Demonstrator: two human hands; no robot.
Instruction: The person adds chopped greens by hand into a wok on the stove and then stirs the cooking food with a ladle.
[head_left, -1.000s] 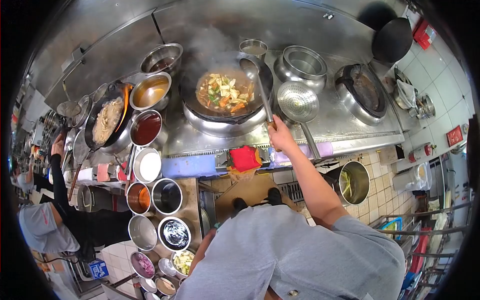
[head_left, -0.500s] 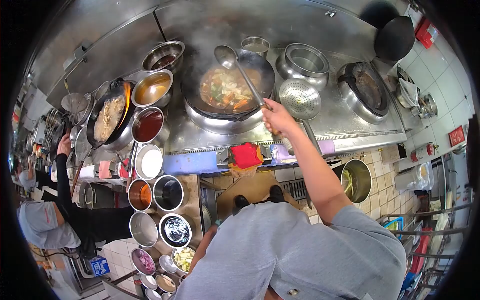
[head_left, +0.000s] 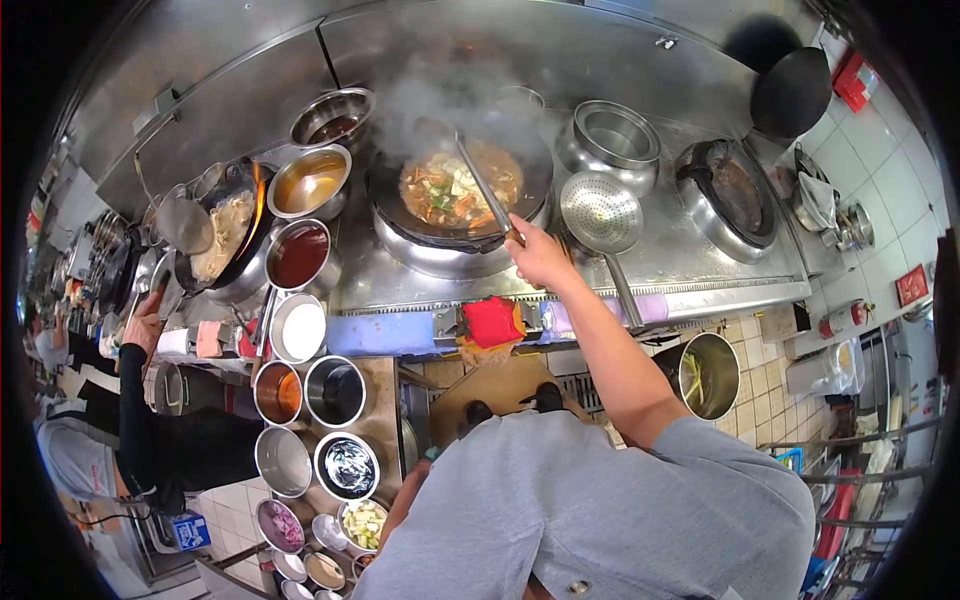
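My right hand (head_left: 540,257) is closed around the grip of a long-handled ladle (head_left: 484,183). The ladle slants over a large wok (head_left: 388,205) on the range, its bowl blurred by thick steam at the wok's far left side. Chopped vegetables with green and orange pieces (head_left: 458,192) lie in brownish liquid in the wok. Right of it, nearest my right hand, rests a perforated strainer (head_left: 601,212) with its handle toward me. Of my left side only the forearm (head_left: 404,503) shows, low beside my body; the fingers are hidden.
Left of the wok stand bowls of amber liquid (head_left: 310,182) and red sauce (head_left: 299,255), with several sauce pots below. A co-worker's hand (head_left: 143,330) is at a flaming wok (head_left: 228,240). An empty wok burner (head_left: 728,195) and a pot (head_left: 708,377) are to the right.
The ladle's bowl has moved left and slightly down into the steam, and my right hand has shifted slightly. Steam has thickened. The co-worker's strainer has swung over the flaming wok.
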